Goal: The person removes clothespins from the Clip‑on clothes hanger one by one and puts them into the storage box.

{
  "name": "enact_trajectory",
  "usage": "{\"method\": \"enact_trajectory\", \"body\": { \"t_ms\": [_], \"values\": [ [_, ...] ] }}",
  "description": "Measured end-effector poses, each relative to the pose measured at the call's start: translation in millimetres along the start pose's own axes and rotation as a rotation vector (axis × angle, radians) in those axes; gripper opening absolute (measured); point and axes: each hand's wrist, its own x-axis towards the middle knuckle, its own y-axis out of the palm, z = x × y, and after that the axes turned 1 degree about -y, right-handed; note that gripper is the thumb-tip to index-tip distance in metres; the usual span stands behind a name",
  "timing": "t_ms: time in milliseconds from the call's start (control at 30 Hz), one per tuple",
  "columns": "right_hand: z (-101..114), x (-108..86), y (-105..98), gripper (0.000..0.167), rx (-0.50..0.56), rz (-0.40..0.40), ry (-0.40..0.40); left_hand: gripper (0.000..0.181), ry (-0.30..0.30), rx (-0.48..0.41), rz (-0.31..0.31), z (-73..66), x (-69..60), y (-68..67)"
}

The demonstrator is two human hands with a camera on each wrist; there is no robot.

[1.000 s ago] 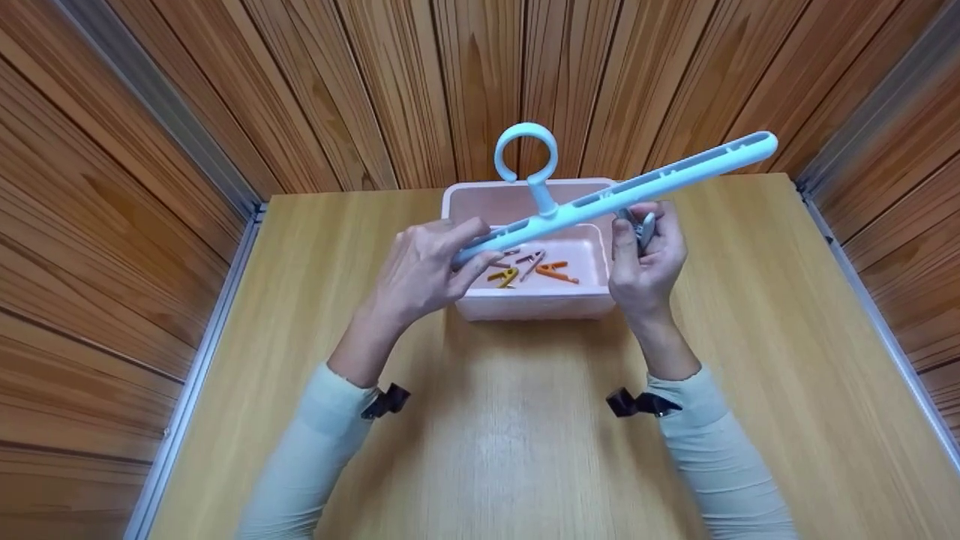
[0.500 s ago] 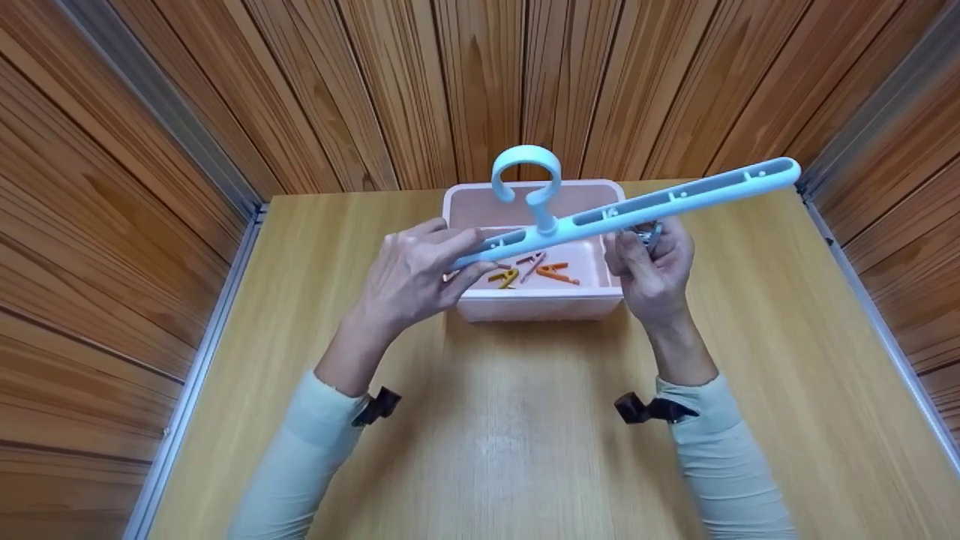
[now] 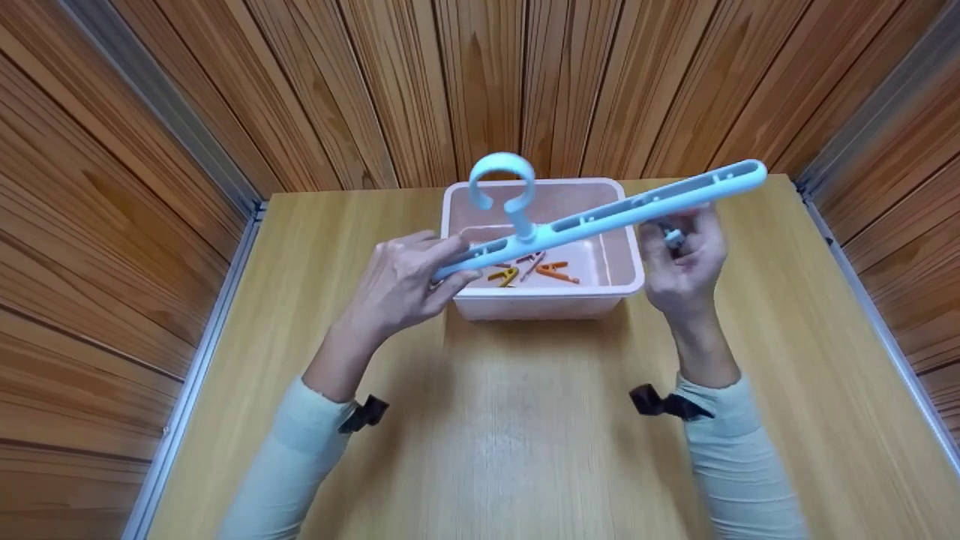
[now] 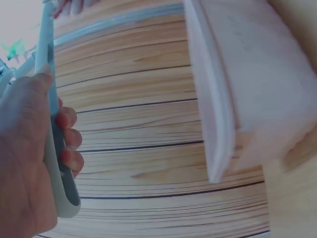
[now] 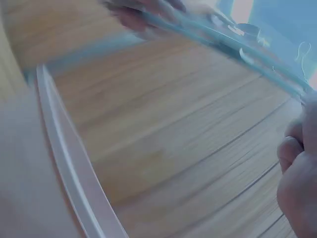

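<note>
A light blue hanger bar with a round open hook tilts above the bin, its right end higher. My left hand grips the bar's left end, thumb on the near side; in the left wrist view the fingers curl round it. Below the bar's right part, my right hand pinches a small grey-blue clip, partly hidden by the fingers. Whether the clip touches the bar cannot be told. The right wrist view is blurred and shows the right hand at its edge, close to the bar.
A pale pink bin stands on the wooden table behind my wrists. Inside lie an orange clothespin, a yellow clothespin and a pink clothespin. Wood-plank walls close off the back and sides.
The hanger has shifted left and down overall, its hook now lower. My left hand went slightly left with it, while my right hand slid rightward beneath the bar, still holding the clip.
</note>
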Motion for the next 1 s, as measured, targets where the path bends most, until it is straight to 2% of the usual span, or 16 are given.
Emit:
{"method": "enact_trajectory", "body": {
  "t_ms": [67, 133, 267, 367, 467, 600, 700, 800, 1000],
  "values": [
    [-1, 3.2, -2, 0.024, -0.026, 0.06, -0.008, 0.027, -0.036, -0.023, 0.004, 0.8, -4.5, 0.0],
    [-3, 4.2, -2, 0.024, -0.007, 0.111, 0.01, 0.028, -0.072, -0.045, 0.01, 0.2, -5.4, 1.4],
    [-9, 6.4, 0, 0.013, 0.115, 0.139, 0.036, 0.028, -0.131, -0.107, 0.031, -2.2, 0.3, 7.0],
    [-13, 6.1, -2, 0.014, 0.228, 0.177, 0.08, 0.027, -0.162, -0.159, 0.022, -3.5, 5.2, 8.6],
    [-14, 5.4, -3, 0.01, 0.332, 0.199, 0.155, 0.025, -0.176, -0.183, -0.006, -3.8, 8.4, 7.4],
    [-13, 4.6, -2, 0.016, 0.472, 0.205, 0.243, 0.025, -0.196, -0.201, -0.017, -3.0, 10.9, 5.8],
    [-14, 2.9, -1, 0.011, 0.598, 0.216, 0.294, 0.025, -0.21, -0.218, -0.024, -2.1, 10.6, 4.5],
    [-16, 1.3, -1, 0.014, 0.698, 0.225, 0.338, 0.024, -0.214, -0.225, -0.037, -0.1, 10.0, 3.4],
    [-23, 1.2, -8, 0.013, 0.715, 0.237, 0.404, 0.025, -0.204, -0.234, -0.066, 5.9, 8.5, -0.4]
  ]
}}
